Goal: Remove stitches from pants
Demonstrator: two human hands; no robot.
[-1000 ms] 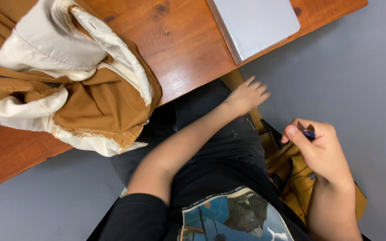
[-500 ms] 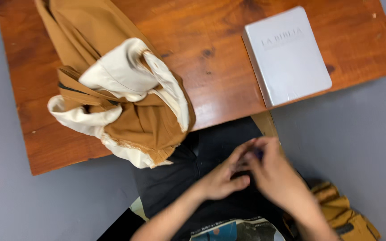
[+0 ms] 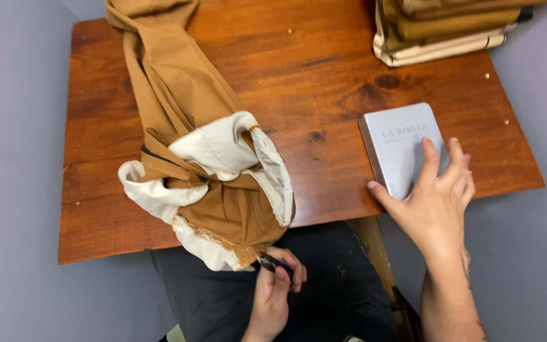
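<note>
Tan trousers point(image 3: 178, 107) with a cream lining lie bunched on the wooden table point(image 3: 324, 82), their waist turned inside out over the near edge. My left hand point(image 3: 276, 285) sits below that edge, above my lap, closed on a small dark tool point(image 3: 272, 265) that touches the trousers' hem. My right hand point(image 3: 435, 202) rests with spread fingers on the near corner of a grey hardcover book point(image 3: 400, 142) at the table's right front.
A stack of folded tan and cream garments point(image 3: 451, 25) sits at the far right corner of the table. Grey walls close in on the left and right. My dark-trousered lap point(image 3: 324, 297) is below the table edge.
My view has tilted up over the table. My hands, together over my lap before, have separated: the right reached up onto the book, the left stays low with the small tool.
</note>
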